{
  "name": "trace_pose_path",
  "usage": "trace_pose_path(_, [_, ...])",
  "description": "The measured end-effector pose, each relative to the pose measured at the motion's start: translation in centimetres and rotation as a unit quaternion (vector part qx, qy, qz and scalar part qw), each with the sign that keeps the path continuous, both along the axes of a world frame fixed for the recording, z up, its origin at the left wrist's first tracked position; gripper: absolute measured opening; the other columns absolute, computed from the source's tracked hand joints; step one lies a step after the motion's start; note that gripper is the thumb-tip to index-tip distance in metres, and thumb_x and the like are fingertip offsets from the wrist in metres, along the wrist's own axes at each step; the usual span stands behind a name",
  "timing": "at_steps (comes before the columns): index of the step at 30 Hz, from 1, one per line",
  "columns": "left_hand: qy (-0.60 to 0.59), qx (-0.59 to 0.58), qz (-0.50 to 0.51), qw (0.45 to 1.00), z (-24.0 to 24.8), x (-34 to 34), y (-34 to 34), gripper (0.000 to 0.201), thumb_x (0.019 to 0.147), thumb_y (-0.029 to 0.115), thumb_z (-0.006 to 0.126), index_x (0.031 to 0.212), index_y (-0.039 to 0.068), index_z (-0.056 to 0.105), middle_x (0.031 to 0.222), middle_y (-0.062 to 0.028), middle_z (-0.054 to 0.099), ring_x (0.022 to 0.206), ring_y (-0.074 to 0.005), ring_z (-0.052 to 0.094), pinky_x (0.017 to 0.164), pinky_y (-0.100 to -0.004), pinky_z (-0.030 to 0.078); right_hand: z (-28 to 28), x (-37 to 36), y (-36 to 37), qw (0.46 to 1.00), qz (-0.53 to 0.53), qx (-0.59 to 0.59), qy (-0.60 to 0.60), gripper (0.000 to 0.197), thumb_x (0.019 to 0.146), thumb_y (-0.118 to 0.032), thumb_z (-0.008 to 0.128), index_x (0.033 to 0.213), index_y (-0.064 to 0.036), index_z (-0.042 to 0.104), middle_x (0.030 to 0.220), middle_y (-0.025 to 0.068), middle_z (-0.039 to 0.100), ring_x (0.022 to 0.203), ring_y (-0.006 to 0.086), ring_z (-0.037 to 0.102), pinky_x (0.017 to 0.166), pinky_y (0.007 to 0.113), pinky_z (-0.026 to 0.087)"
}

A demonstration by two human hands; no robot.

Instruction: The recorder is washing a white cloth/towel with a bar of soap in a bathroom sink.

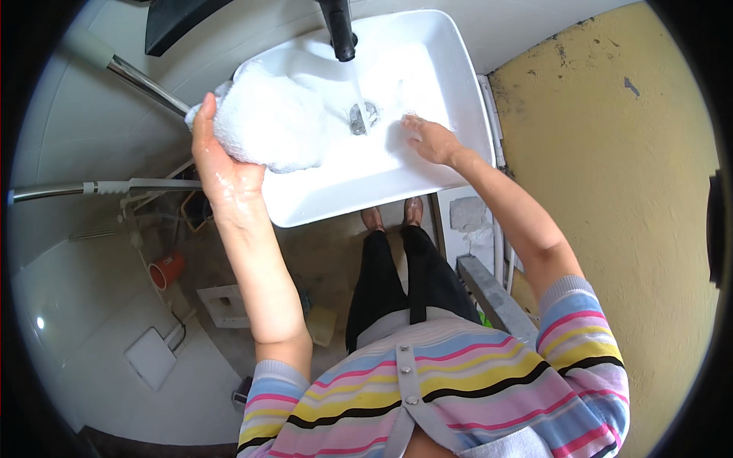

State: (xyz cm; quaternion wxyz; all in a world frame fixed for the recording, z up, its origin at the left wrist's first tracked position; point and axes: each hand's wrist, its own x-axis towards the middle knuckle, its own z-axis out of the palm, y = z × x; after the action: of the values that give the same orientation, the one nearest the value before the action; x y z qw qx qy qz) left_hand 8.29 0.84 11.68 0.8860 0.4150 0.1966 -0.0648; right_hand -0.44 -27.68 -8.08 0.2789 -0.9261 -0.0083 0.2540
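A bunched white terry towel [271, 118] sits over the left side of the white sink [305, 206]. My left hand [225, 160] holds it from its near left edge, wet at the palm and wrist. Part of that hand is hidden by the cloth. From the black faucet [340, 34] a thin stream of water [359, 91] runs down to the metal drain [365, 118]. Just right of the stream, my right hand [434, 141] is inside the basin with its fingers stretched out, wet and empty.
Metal poles [145, 84] stand left of the sink. A yellow wall [603, 191] with peeling spots closes off the right side. Below on the floor are an orange-red bucket [166, 269] and a white square panel [223, 305]. A grey metal bar [496, 298] lies right of my legs.
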Motion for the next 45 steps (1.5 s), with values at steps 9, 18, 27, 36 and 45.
trace_pose_path(9, [0.034,-0.076,-0.028,0.996,-5.2,-0.5,-4.5,0.057,0.085,0.034,0.067,0.127,0.000,0.050,0.129,-0.0144,0.055,0.121,-0.0302,0.052,0.103,-0.0482,0.039,3.8,3.7,9.6,0.559,-0.429,0.693,0.153,0.064,0.093,-0.047,0.058,0.140,-0.0076,0.042,0.135,0.0129,0.050,0.124,0.0248,0.048,0.103,0.044,0.043])
trace_pose_path(18, [0.113,-0.070,-0.009,0.991,-17.7,-2.7,-4.6,0.060,0.096,0.050,0.046,0.133,0.002,0.047,0.131,-0.0132,0.054,0.122,-0.0282,0.051,0.104,-0.0427,0.041,5.1,8.0,8.2,0.450,-0.499,0.741,-0.009,0.034,0.099,-0.016,0.048,0.131,-0.0040,0.049,0.120,0.0121,0.058,0.109,0.0242,0.056,0.098,0.041,0.045])
trace_pose_path(27, [0.053,-0.102,-0.171,0.979,-17.9,-0.5,-8.5,0.050,0.093,0.050,0.050,0.116,0.006,0.058,0.115,-0.0078,0.060,0.102,-0.0212,0.058,0.089,-0.0380,0.048,7.3,1.9,10.9,0.889,-0.023,0.152,-0.431,0.033,0.074,-0.022,0.071,0.106,-0.0128,0.070,0.115,0.0123,0.060,0.102,0.0334,0.053,0.090,0.044,0.042])
trace_pose_path(36, [0.053,0.017,-0.098,0.994,-17.4,0.3,-10.6,0.038,0.088,0.029,0.062,0.117,0.004,0.056,0.120,-0.0095,0.057,0.109,-0.0221,0.057,0.091,-0.0367,0.049,5.8,2.9,13.1,0.836,-0.303,0.317,-0.330,0.040,0.090,-0.025,0.054,0.124,-0.0068,0.060,0.139,0.0259,0.046,0.135,0.0417,0.036,0.112,0.044,0.028])
trace_pose_path(45, [-0.025,0.116,-0.073,0.990,-10.6,-1.6,-12.6,0.027,0.082,0.020,0.068,0.101,0.003,0.059,0.095,-0.0049,0.057,0.090,-0.0158,0.054,0.082,-0.0304,0.044,0.0,8.2,4.3,0.605,-0.502,0.616,0.040,0.046,0.102,-0.036,0.040,0.115,0.0034,0.060,0.110,0.0159,0.064,0.098,0.0251,0.064,0.084,0.036,0.053])
